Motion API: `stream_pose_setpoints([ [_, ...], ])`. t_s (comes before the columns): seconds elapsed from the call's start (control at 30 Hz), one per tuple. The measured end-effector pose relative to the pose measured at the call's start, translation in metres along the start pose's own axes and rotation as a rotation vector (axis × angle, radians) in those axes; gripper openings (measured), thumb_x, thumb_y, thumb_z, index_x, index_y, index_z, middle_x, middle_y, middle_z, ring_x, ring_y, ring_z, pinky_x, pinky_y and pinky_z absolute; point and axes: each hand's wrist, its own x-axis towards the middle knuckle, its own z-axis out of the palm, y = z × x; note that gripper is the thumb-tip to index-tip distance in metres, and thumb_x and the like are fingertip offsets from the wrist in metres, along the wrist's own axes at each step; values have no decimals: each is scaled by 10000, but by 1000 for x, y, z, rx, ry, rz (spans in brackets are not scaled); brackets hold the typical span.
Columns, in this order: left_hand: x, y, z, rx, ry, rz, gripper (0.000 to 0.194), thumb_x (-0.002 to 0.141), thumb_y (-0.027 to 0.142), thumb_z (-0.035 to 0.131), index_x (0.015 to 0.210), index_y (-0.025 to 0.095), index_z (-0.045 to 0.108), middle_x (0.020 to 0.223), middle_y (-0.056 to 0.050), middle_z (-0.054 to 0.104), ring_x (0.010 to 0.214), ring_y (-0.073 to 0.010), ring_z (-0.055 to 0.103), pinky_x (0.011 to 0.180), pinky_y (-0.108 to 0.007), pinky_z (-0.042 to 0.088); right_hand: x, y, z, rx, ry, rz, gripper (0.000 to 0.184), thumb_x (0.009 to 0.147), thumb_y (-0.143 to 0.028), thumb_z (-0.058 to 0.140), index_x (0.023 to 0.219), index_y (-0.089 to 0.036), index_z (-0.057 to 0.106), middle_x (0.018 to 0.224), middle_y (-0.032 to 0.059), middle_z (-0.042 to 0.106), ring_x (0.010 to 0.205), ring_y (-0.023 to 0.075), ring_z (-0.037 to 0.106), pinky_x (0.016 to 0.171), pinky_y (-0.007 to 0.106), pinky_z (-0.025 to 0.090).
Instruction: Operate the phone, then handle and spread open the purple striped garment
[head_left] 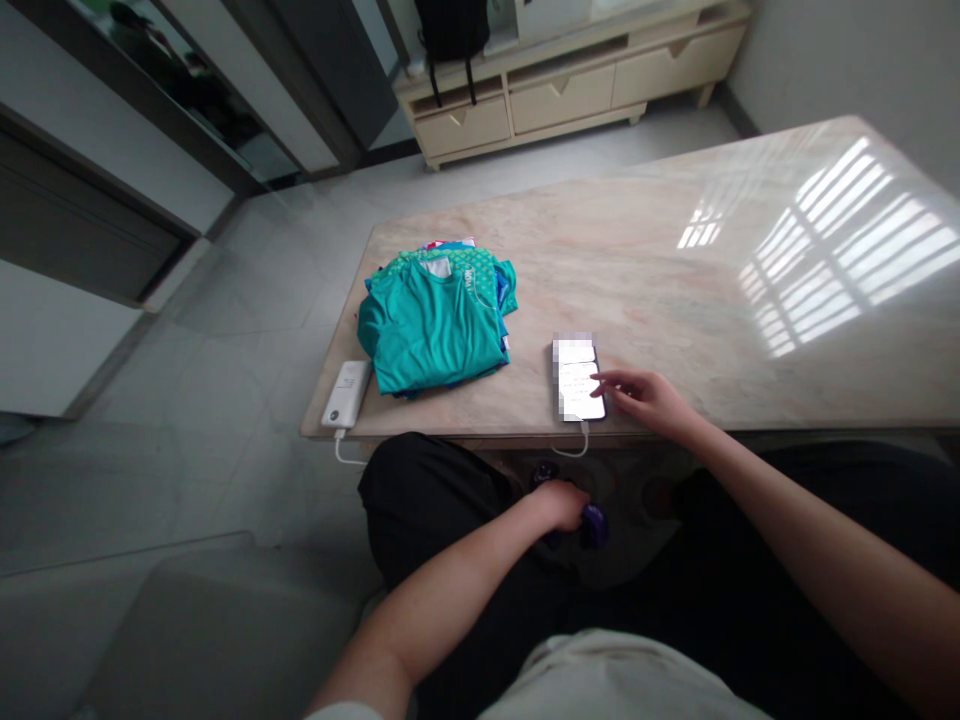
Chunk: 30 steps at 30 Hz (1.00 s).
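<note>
Phone (579, 385) partly pixelated; left hand (562, 504), hold unclear.

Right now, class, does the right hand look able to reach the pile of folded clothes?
Probably yes: the right hand is over the same tabletop as the pile of folded clothes, and only the low, flat phone seems to lie between them.

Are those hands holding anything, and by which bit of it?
The right hand holds nothing, overlapping the right edge of the bright rectangular phone. Whether the left hand grips the shiny purple object beside it cannot be told.
</note>
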Motion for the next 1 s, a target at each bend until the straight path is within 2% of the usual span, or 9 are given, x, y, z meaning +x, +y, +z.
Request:
stream_pose_setpoints([
  [0.1, 1, 0, 1, -1, 1, -2, 415, 936, 267, 652, 1338, 167, 675, 1316, -174, 730, 1181, -340, 718, 945, -388, 585, 0, 1, -1, -5, 27, -18, 453, 941, -386, 607, 1351, -222, 706, 1332, 86, 729, 655, 122, 563, 608, 288, 474],
  [0.23, 3, -1, 3, -3, 8, -7, 422, 933, 263, 653, 1345, 178, 680, 1298, -167, 740, 1173, -333, 724, 940, -382, 593, 1, 1, -1, -8, 15, -12, 430, 947, -381, 595, 1325, -213, 715, 1165, 71, 786, 589, 114, 520, 585, 287, 465],
  [0.43, 4, -2, 4, -6, 3, 2, 446, 929, 263, 653, 1364, 165, 672, 1297, -179, 738, 1166, -343, 723, 947, -399, 590, 0, -2, -1, -19, 22, -24, 406, 938, -389, 598, 1269, -200, 737, 1207, 95, 773, 614, 119, 538, 595, 293, 475],
  [0.67, 5, -2, 4, 0, -1, -2, 435, 934, 272, 648, 1357, 177, 671, 1300, -172, 736, 1182, -335, 715, 955, -389, 581, -1, -1, 0, -8, 2, -22, 454, 930, -377, 601, 1327, -191, 717, 1106, 81, 792, 599, 119, 538, 581, 278, 469],
  [0.8, 6, -2, 5, 1, -7, -2, 426, 939, 268, 644, 1354, 177, 673, 1291, -172, 741, 1174, -336, 719, 944, -392, 586, -1, 1, 1, -6, 15, -14, 502, 935, -369, 606, 1408, -219, 675, 1175, 70, 776, 598, 116, 568, 571, 274, 455],
  [1.0, 6, -2, 4, 4, -10, 3, 431, 942, 273, 644, 1353, 148, 670, 1301, -190, 731, 1182, -353, 715, 949, -409, 588, 0, 1, 2, -8, 6, -7, 423, 946, -374, 593, 1315, -206, 711, 1161, 82, 783, 564, 108, 547, 560, 274, 453],
])
